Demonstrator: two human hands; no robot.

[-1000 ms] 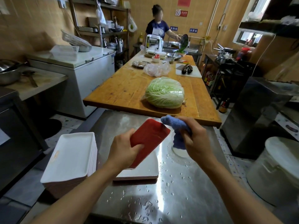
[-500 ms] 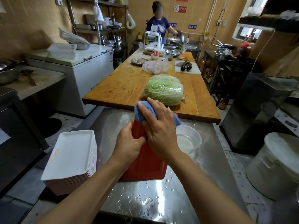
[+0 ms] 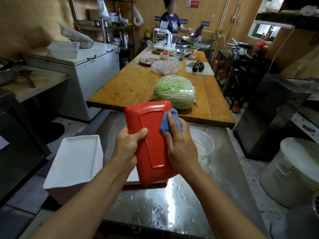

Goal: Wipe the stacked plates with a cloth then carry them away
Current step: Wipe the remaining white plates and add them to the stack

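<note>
Kitchen with tan tiled walls (image 3: pixel 31 16), a long wooden tabletop (image 3: pixel 134 87), a white chest freezer (image 3: pixel 89 66), metal shelving (image 3: pixel 110 23) and a bright window (image 3: pixel 269 31).

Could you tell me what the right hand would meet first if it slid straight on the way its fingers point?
Likely the cabbage on the wooden table, once the right hand and blue cloth clear the red plate; depth is unclear.
</note>
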